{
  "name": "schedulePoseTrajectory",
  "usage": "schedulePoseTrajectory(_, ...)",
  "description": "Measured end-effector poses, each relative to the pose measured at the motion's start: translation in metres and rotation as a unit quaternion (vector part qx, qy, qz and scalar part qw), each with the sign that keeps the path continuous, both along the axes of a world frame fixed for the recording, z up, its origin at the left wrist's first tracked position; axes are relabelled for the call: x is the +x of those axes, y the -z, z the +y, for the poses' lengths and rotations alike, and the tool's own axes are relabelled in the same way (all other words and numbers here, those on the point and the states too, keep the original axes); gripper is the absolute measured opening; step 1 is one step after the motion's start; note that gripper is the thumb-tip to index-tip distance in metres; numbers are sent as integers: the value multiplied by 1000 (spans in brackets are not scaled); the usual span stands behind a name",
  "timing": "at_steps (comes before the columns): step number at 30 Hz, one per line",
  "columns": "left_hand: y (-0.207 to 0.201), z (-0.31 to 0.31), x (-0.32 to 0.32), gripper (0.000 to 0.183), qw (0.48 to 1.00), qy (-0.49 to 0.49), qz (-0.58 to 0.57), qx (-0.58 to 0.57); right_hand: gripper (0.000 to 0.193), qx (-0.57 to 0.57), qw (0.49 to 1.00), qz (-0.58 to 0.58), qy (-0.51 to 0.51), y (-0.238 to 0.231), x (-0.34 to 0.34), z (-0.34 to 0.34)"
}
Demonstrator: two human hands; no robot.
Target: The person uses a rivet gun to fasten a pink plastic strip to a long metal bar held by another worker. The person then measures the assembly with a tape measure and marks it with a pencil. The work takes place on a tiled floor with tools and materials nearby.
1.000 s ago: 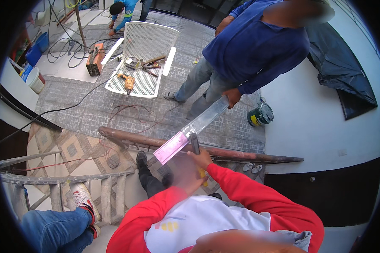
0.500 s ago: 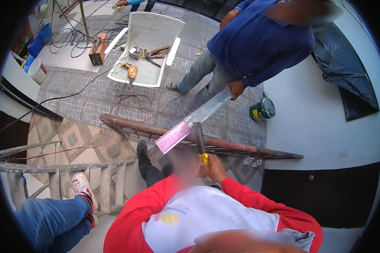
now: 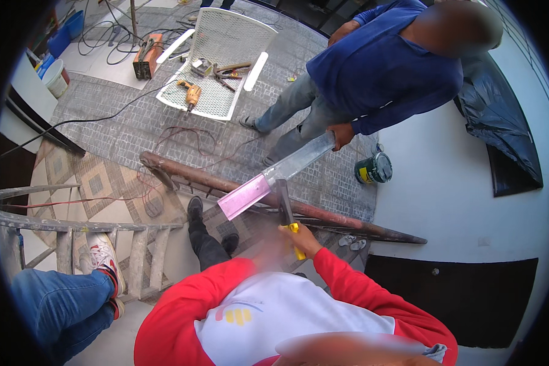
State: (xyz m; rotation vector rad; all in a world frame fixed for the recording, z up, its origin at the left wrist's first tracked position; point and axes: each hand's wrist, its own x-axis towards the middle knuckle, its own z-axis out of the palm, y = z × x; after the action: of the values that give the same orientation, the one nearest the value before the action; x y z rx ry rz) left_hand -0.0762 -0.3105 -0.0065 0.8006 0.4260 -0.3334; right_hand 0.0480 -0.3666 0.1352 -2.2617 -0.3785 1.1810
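1. Yellow-handled hand tool with a long dark shaft (image 3: 286,210), near the centre of the frame, points up toward a long, straight silvery metal strip (image 3: 302,157); from where I stand I can't tell whether the two touch.
2. The wearer's bare right hand (image 3: 308,240), below a red sleeve, is closed around the yellow handle, which pokes out under the fingers.
3. The bare left hand (image 3: 269,249) is just left of the tool, so blurred that I can't tell how far open it is or whether it has hold of anything.
4. That strip slants down to the left, its lower end covered in pink (image 3: 244,196); its upper end is in the hand (image 3: 343,135) of a co-worker in a dark blue long-sleeved shirt (image 3: 378,67), upper right of the frame.
5. Behind the strip's pink end, a rusty brown round rail (image 3: 195,175) runs across the middle of the frame.
6. Top centre, a white mesh armchair (image 3: 229,46) carries an orange-yellow power drill (image 3: 192,94) and a few hand tools.
7. Lower left, legs in blue jeans (image 3: 64,299) show beside a paint-stained grey ladder (image 3: 97,226).
8. Right of the co-worker's legs, a dark green bucket (image 3: 378,168) stands by the white wall (image 3: 421,183).
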Motion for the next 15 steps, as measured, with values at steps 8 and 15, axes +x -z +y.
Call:
schedulePoseTrajectory(8,-79,22,-5,110,991,46,-91,85,67,-7,980,197,41,18,11,8)
schedulePoseTrajectory(15,-69,20,-6,101,944,-16,-42,326,67,88,996,-3,33,46,-3,0)
